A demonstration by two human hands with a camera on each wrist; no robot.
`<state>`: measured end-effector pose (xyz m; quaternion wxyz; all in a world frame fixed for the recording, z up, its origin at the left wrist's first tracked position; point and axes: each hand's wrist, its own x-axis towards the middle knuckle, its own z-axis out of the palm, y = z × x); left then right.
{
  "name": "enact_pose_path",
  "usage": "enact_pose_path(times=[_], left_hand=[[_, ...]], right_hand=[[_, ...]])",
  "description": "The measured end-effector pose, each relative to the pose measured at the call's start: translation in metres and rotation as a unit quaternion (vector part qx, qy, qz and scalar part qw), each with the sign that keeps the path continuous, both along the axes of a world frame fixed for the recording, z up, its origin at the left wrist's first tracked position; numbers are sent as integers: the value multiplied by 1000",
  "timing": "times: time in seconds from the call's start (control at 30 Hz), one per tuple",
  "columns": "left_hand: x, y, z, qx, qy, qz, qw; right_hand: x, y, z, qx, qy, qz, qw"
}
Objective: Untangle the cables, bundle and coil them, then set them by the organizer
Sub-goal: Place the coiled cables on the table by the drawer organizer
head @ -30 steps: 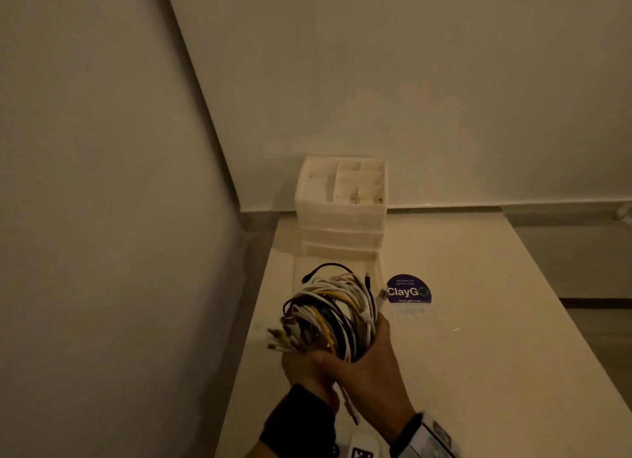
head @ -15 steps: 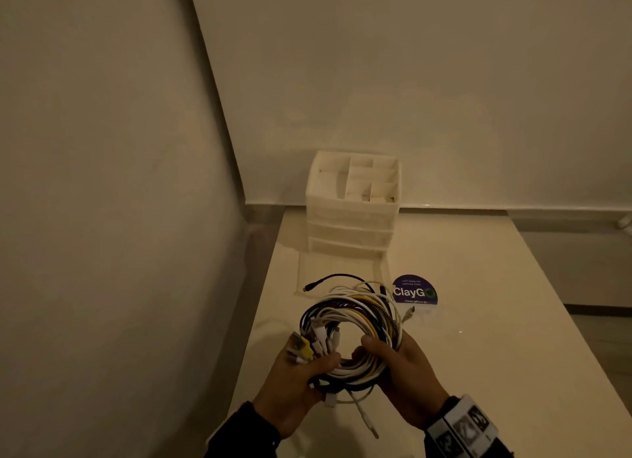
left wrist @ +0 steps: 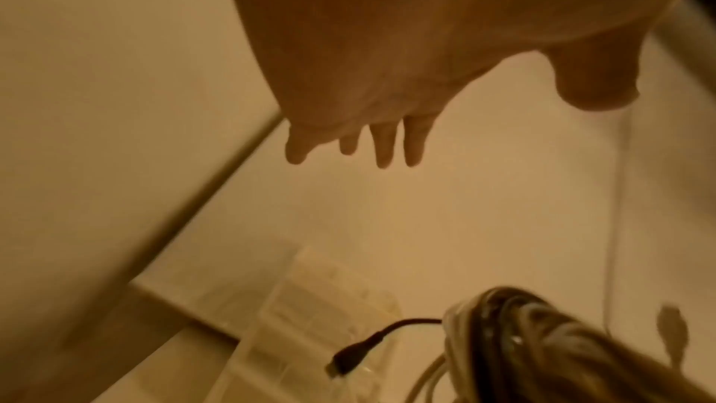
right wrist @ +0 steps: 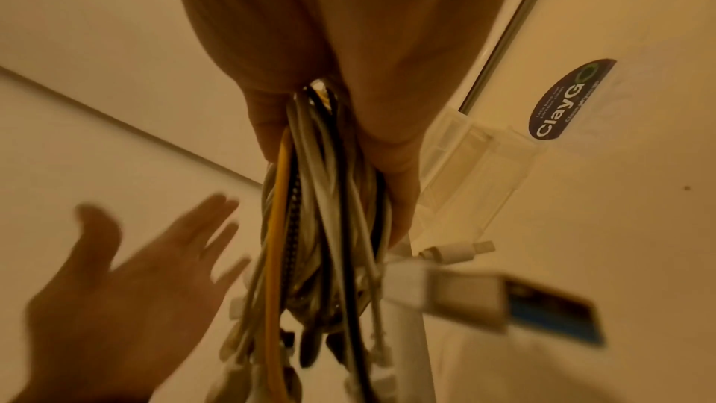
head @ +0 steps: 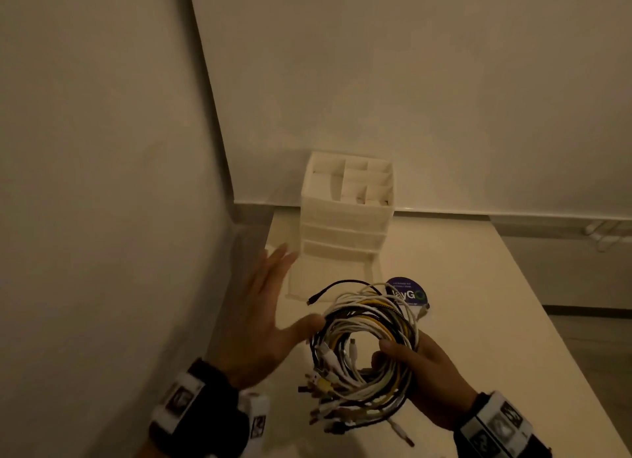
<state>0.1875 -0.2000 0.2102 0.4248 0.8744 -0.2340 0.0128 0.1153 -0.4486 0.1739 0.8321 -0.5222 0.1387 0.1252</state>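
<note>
Right hand [head: 425, 386] clamped around the coiled bundle of white, yellow and black cables [head: 366, 351]; left hand [head: 263, 324] spread flat, fingers straight, thumb beside the coil, contact unclear.

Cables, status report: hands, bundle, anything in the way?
Left hand open, holding nothing. Right hand grips coiled cables above table. Organizer ahead; its pulled-out drawer lies between.

White, yellow and black strands in the cable coil [head: 367, 351], one black-and-white braided, white translucent organizer [head: 345, 215] beyond the grip, dark purple sticker [head: 408, 291] with white lettering, cream table [head: 478, 321]
</note>
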Motion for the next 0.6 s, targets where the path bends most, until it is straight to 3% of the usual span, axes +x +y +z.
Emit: enact_pose_path(times=[0.03, 0.1, 0.2, 0.3, 0.4, 0.6], left_hand=[[15, -10, 4, 48, -23, -43, 998], [35, -33, 1, 109, 47, -136, 984], [33, -45, -27, -27, 208, -191, 959], [12, -44, -44, -163, 287, -141, 933], [-8, -46, -59, -295, 390, -64, 870], [-13, -64, -74, -412, 481, 25, 774]], right_hand=[[-1, -1, 2, -1, 3, 18, 1000], [0, 1, 7, 0, 10, 45, 999], [3, 1, 13, 7, 9, 64, 998], [10, -1, 10, -8, 11, 74, 997], [16, 0, 0, -16, 16, 71, 997], [43, -7, -19, 9, 79, -5, 997]])
